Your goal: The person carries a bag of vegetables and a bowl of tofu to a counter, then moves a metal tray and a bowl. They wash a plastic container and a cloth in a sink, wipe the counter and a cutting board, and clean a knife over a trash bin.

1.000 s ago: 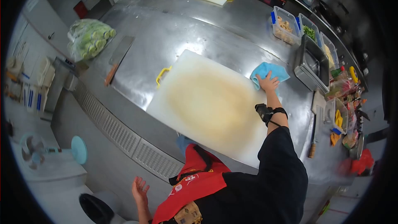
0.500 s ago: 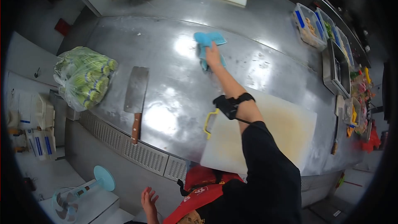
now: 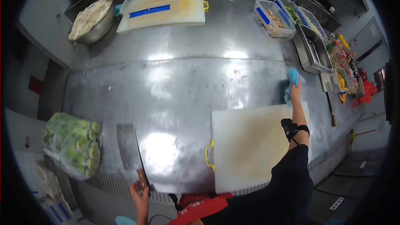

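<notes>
Hands: two, well apart. Right hand (image 3: pixel 296 93): closed on a blue cloth (image 3: pixel 293 77), bunched in its grasp over the steel worktop (image 3: pixel 187 83), by the far edge of the near cutting board (image 3: pixel 254 146), toward its right corner. Left hand (image 3: pixel 141 198): fingers bent, at the wooden handle of a cleaver (image 3: pixel 128 146); whether gripping or merely touching, cannot tell. Cleaver: left part of worktop, blade toward the far side, handle toward the near edge. Near cutting board: white, tan-stained, yellow handle (image 3: pixel 209 155) at its left end. Near left: green vegetables (image 3: pixel 73 143), bagged in clear plastic. Far left: steel bowl (image 3: pixel 101 28), heaped with whitish contents; to its right, far cutting board (image 3: pixel 194 10), bearing a clear plastic box (image 3: pixel 150 11). Far right: food containers (image 3: pixel 274 31), in a row; steel pans (image 3: pixel 307 56), just nearer. Right: second knife (image 3: pixel 332 106).
</notes>
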Demonstrator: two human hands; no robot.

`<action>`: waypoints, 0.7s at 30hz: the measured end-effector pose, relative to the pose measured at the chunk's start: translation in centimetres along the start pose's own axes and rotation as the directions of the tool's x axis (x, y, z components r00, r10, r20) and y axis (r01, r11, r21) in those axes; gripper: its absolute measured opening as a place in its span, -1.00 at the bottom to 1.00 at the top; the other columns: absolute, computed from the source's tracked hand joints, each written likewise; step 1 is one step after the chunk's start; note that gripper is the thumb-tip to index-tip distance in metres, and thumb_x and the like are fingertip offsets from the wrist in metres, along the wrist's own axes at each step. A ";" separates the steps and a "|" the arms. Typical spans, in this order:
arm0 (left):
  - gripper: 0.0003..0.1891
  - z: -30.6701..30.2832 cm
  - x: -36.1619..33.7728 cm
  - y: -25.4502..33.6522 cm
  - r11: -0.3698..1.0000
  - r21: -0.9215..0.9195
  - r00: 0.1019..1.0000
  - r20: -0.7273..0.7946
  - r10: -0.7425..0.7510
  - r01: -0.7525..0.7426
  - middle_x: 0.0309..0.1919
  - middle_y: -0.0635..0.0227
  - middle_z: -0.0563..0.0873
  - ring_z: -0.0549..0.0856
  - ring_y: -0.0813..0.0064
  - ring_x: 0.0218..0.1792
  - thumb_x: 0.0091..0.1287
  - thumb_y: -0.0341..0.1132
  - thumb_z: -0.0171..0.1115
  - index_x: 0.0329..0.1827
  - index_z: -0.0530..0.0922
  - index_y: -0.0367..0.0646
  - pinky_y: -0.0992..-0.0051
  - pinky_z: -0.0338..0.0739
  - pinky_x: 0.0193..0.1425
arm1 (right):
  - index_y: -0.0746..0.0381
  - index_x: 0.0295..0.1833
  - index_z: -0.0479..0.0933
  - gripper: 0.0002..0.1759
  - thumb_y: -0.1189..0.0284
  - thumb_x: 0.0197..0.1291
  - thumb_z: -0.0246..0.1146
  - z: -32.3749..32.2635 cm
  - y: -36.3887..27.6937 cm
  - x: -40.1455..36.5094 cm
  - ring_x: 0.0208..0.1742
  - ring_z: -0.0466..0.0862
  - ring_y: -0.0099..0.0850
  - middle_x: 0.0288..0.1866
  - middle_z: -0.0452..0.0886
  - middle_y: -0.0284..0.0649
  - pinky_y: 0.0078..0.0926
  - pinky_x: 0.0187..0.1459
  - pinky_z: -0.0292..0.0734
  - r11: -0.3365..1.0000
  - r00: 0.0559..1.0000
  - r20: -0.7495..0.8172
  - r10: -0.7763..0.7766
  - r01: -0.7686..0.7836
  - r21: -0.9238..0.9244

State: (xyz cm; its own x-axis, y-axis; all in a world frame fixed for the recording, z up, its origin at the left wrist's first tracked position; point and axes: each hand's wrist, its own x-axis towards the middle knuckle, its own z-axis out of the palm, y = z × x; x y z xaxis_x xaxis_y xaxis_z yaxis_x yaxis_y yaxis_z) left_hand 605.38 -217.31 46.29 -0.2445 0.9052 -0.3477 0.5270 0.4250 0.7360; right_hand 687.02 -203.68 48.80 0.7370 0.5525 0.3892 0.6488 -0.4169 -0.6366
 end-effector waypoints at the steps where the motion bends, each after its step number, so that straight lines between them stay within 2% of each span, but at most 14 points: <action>1: -0.47 -0.8 -0.6 -0.1 0.991 0.114 0.997 -0.014 0.076 -0.074 -0.13 0.15 0.41 0.46 0.38 -0.13 0.06 -0.34 0.25 0.07 0.27 -0.34 0.45 0.42 -0.20 | 0.28 0.31 0.09 -0.37 0.38 0.10 0.02 0.7 6.1 0.6 0.28 0.21 0.02 0.26 0.22 0.10 -0.24 0.25 0.09 0.982 0.998 0.015 0.066 -0.063 -0.177; 2: -0.51 -1.6 -1.1 1.0 0.963 0.226 0.988 -0.019 0.153 -0.145 -0.23 0.17 0.46 0.50 0.42 -0.25 0.02 -0.40 0.23 0.02 0.30 -0.36 0.48 0.44 -0.31 | 0.23 0.33 0.07 -0.35 0.31 0.12 0.01 1.3 11.9 1.1 0.32 0.13 0.05 0.30 0.15 0.10 -0.13 0.28 0.02 0.929 0.991 0.030 0.132 -0.114 -0.351; 5: -0.66 -2.5 -1.1 11.0 0.996 0.088 0.996 0.085 -0.031 0.024 -0.52 0.26 0.58 0.56 0.31 -0.47 0.11 -0.23 0.22 -0.21 0.39 -0.31 0.34 0.47 -0.35 | 0.13 0.35 0.06 -0.33 0.14 0.14 -0.03 1.5 -1.0 0.0 0.37 0.01 0.05 0.35 0.06 0.09 0.10 0.26 -0.07 0.725 0.953 -0.053 0.300 -0.264 -0.637; 6: -0.66 -3.0 -0.8 9.3 0.982 0.179 0.990 0.114 -0.085 0.064 -0.54 0.26 0.56 0.55 0.30 -0.49 0.08 -0.24 0.24 -0.24 0.38 -0.31 0.34 0.46 -0.35 | 0.05 0.35 0.08 -0.33 0.04 0.15 -0.07 2.9 0.5 1.6 0.38 0.01 -0.02 0.36 0.05 0.05 0.21 0.22 -0.09 0.738 0.963 -0.075 0.260 -0.248 -0.627; 8: -0.66 -4.5 -0.9 4.0 0.924 0.358 0.967 0.154 -0.201 0.135 -0.59 0.28 0.54 0.52 0.30 -0.51 0.03 -0.25 0.28 -0.31 0.36 -0.29 0.34 0.46 -0.35 | 0.05 0.35 0.09 -0.35 0.07 0.16 -0.06 4.5 -1.9 3.3 0.38 0.03 -0.05 0.36 0.07 0.03 0.16 0.23 -0.09 0.745 0.972 -0.059 0.226 -0.212 -0.633; 11: -0.68 -5.2 -1.2 7.0 0.829 0.557 0.979 0.191 -0.075 -0.045 -0.60 0.27 0.53 0.51 0.41 -0.58 0.02 -0.26 0.28 -0.36 0.35 -0.26 0.43 0.46 -0.43 | 0.07 0.34 0.11 -0.38 0.12 0.17 -0.04 9.8 -6.6 4.9 0.39 0.05 -0.15 0.35 0.12 -0.06 0.09 0.26 -0.09 0.721 0.995 0.077 0.059 0.011 -0.693; 12: -0.69 -5.9 -1.0 5.6 0.789 0.604 0.981 0.192 -0.011 -0.110 -0.65 0.28 0.50 0.47 0.48 -0.69 0.00 -0.29 0.28 -0.32 0.37 -0.25 0.50 0.42 -0.58 | 0.09 0.33 0.12 -0.39 0.14 0.17 -0.04 12.5 -10.0 4.3 0.39 0.06 -0.15 0.35 0.13 -0.06 0.06 0.27 -0.09 0.739 0.987 0.156 -0.040 0.134 -0.660; 13: -0.69 -5.8 -0.2 4.7 0.879 0.478 0.983 0.154 -0.095 0.010 -0.67 0.29 0.49 0.45 0.49 -0.72 0.00 -0.30 0.27 -0.29 0.38 -0.25 0.51 0.39 -0.62 | 0.12 0.32 0.13 -0.40 0.16 0.16 -0.03 15.4 -13.9 3.5 0.38 0.08 -0.13 0.33 0.14 0.00 0.07 0.27 -0.07 0.786 0.964 0.216 -0.154 0.252 -0.565; 15: -0.68 -6.2 0.8 3.9 0.951 0.181 0.954 0.118 -0.275 0.252 -0.70 0.31 0.48 0.41 0.50 -0.78 0.00 -0.32 0.26 -0.23 0.38 -0.25 0.52 0.35 -0.70 | 0.25 0.28 0.16 -0.41 0.31 0.12 0.00 20.1 -23.5 -0.6 0.35 0.12 -0.10 0.28 0.20 0.06 0.06 0.26 -0.02 0.758 0.859 0.373 -0.350 0.494 -0.427; 16: -0.65 -6.9 0.7 4.2 0.916 0.236 0.929 0.106 -0.355 0.323 -0.73 0.36 0.45 0.41 0.54 -0.78 0.00 -0.35 0.24 -0.17 0.38 -0.27 0.54 0.30 -0.74 | 0.28 0.26 0.19 -0.42 0.37 0.08 0.02 22.3 -27.4 -3.9 0.34 0.14 -0.11 0.25 0.24 0.06 0.01 0.28 -0.02 0.790 0.827 0.343 -0.446 0.544 -0.284; 19: -0.69 -7.3 -1.0 8.4 0.924 -0.044 0.923 0.075 -0.376 0.380 -0.77 0.43 0.39 0.37 0.58 -0.80 0.02 -0.40 0.21 -0.18 0.37 -0.28 0.60 0.23 -0.76 | 0.25 0.26 0.22 -0.43 0.42 0.06 0.04 26.2 -37.6 -14.6 0.37 0.10 -0.17 0.28 0.19 0.04 -0.10 0.32 -0.09 0.795 0.755 0.400 -0.520 0.598 -0.096; 21: -0.69 -7.7 -2.1 7.6 0.940 -0.058 0.942 0.040 -0.333 0.335 -0.73 0.45 0.38 0.33 0.61 -0.78 0.03 -0.42 0.20 -0.17 0.37 -0.29 0.62 0.19 -0.75 | 0.28 0.21 0.27 -0.47 0.49 0.04 0.05 27.0 -42.6 -22.5 0.35 0.14 -0.21 0.28 0.21 0.00 -0.15 0.32 -0.08 0.804 0.699 0.416 -0.581 0.573 0.160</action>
State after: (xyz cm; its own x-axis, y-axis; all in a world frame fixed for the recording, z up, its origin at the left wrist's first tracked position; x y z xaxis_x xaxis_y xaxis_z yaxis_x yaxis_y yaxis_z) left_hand 603.65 -215.95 57.03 -0.3730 0.7108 -0.5964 0.3666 0.7034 0.6090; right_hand 637.65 -178.85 49.15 0.0594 0.9289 0.3656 0.9135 0.0971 -0.3951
